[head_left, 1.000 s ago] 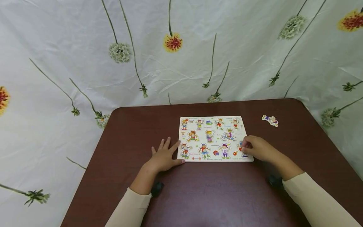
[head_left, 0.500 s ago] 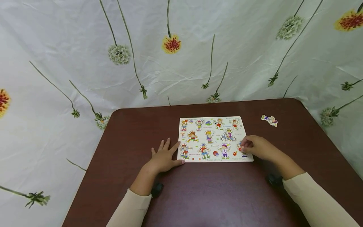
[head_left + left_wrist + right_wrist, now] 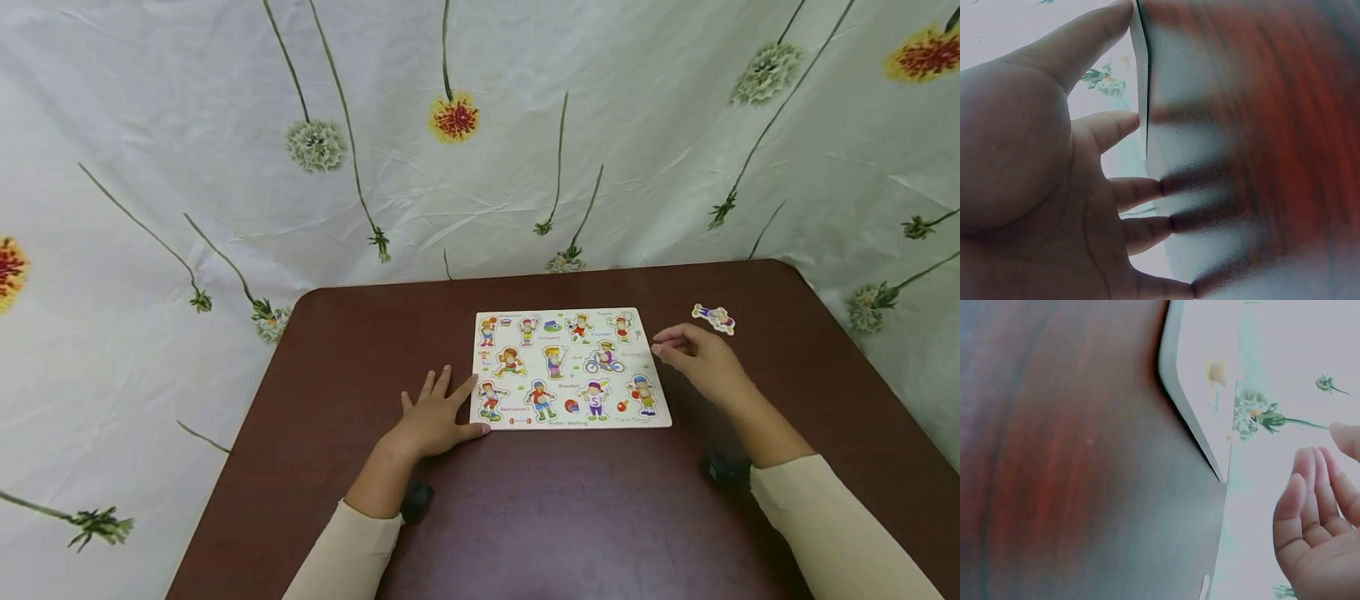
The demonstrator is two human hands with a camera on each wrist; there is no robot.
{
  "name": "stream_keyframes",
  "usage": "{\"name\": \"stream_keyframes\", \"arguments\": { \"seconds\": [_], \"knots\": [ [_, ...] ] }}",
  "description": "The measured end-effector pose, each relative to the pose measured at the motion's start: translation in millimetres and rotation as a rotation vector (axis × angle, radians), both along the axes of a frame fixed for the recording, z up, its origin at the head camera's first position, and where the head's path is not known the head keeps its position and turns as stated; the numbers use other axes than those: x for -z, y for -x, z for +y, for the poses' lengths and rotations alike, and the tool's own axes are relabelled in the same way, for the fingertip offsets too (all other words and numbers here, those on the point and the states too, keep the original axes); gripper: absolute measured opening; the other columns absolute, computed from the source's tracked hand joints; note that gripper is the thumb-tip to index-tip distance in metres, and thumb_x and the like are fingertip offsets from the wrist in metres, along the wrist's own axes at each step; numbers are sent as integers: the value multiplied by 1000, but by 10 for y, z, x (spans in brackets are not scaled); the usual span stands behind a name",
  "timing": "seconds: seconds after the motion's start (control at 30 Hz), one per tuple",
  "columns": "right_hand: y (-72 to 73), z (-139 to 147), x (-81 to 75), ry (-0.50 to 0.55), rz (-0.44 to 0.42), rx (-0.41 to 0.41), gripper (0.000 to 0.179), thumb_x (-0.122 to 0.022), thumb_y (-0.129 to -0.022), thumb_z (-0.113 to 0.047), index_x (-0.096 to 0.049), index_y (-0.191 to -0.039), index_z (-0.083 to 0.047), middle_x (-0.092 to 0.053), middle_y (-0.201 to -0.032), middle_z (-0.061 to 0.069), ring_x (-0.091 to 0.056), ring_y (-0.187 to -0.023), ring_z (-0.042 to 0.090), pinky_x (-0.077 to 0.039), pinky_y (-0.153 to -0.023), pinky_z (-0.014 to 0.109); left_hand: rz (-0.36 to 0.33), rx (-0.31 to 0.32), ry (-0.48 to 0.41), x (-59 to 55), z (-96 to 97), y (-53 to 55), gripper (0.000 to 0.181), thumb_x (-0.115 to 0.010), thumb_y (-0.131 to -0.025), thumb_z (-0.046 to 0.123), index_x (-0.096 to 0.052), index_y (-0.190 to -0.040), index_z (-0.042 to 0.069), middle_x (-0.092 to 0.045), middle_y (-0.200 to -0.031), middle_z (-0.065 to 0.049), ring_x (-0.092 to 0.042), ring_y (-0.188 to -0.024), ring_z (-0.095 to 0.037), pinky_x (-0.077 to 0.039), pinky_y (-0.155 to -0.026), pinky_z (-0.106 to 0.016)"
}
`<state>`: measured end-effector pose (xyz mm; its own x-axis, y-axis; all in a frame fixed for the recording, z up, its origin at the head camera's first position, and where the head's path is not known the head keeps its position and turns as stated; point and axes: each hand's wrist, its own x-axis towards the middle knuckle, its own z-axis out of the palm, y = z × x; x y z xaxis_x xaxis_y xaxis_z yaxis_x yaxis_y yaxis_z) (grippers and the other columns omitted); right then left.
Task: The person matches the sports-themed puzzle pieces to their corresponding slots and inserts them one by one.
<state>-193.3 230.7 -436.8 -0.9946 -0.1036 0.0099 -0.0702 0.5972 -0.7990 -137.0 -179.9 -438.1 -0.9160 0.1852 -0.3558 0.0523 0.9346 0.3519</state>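
A white puzzle board (image 3: 525, 387) with colourful sports figures lies flat on the table. My left hand (image 3: 431, 421) is spread at its left edge; in the left wrist view the thumb and index fingertip of the left hand (image 3: 1041, 162) touch the board's edge, and the other fingertips rest on the table. Just off the board's right side hovers my right hand (image 3: 705, 362), fingers loosely bent and holding nothing, as the right wrist view of the right hand (image 3: 1322, 531) also shows. One loose puzzle piece (image 3: 715, 318), a figure in purple and white, lies on the table beyond the right hand.
The dark reddish-brown table (image 3: 585, 508) has rounded far corners. Behind it hangs a white cloth (image 3: 495, 192) printed with flowers. A small dark object (image 3: 723, 469) shows under each wrist.
My right hand has left the figure at the board's lower right corner and moved up and to the right, uncovering that figure. The left hand stays in place.
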Motion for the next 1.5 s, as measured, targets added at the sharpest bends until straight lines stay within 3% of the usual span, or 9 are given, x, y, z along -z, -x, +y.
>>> {"name": "stream_keyframes", "arguments": {
  "seconds": [0.13, 0.37, 0.57, 0.73, 0.87, 1.27, 1.5],
  "knots": [
    [43, 74, -23, 62, 10, 55, 34, -62, -102, -32, -65, -120, -3, -67, -100, 2, -66, -88, 16, -55, -74, 23, 0, -2, 0, 3, 5, -5, 85, -67, -90, 60, -28, -161, 34, -8, -171, -16, -2, -159, -40, -1, -115, -79],
    [136, 204, -105, 61, 8, 115, 40, -62, -101, -38, -64, -123, -5, -63, -95, -16, -64, -87, 5, -54, -76, 20, 4, -4, 6, 2, 20, -7, 86, -67, -90, 61, -27, -161, 34, -8, -171, -16, -1, -159, -41, -3, -115, -78],
    [255, 293, -96, 10, -5, 153, 45, -59, -101, -44, -63, -124, -6, -68, -103, 1, -64, -91, 16, -54, -76, 24, 10, -15, 12, -6, 29, -6, 86, -68, -89, 60, -28, -161, 33, -9, -171, -16, -2, -159, -40, -3, -116, -78],
    [376, 389, -68, -49, 1, 153, 43, -56, -103, -43, -64, -122, -6, -69, -110, 14, -63, -91, 21, -51, -70, 21, 12, -20, 15, -17, 39, -11, 86, -68, -89, 60, -28, -161, 33, -10, -171, -17, -3, -159, -41, -3, -116, -78],
    [474, 485, -60, -99, -11, 151, 43, -54, -104, -42, -63, -123, -5, -67, -111, 18, -62, -92, 25, -49, -68, 21, 13, -27, 24, -17, 50, -21, 86, -68, -89, 61, -29, -161, 33, -11, -171, -16, -4, -158, -41, -4, -116, -78],
    [685, 735, 30, -250, -79, 188, 37, -51, -105, -28, -57, -121, 5, -60, -121, 32, -58, -102, 43, -48, -74, 42, 20, -33, 32, -16, 53, -36, 87, -68, -89, 62, -29, -161, 32, -12, -170, -17, -6, -158, -43, -7, -115, -79],
    [791, 795, 69, -340, -188, 175, 39, -52, -103, -26, -55, -118, 10, -59, -117, 33, -57, -97, 43, -49, -75, 47, 23, -34, 24, -37, 67, -42, 86, -68, -88, 62, -30, -160, 32, -12, -170, -18, -6, -158, -43, -7, -115, -79]
  ]
}}
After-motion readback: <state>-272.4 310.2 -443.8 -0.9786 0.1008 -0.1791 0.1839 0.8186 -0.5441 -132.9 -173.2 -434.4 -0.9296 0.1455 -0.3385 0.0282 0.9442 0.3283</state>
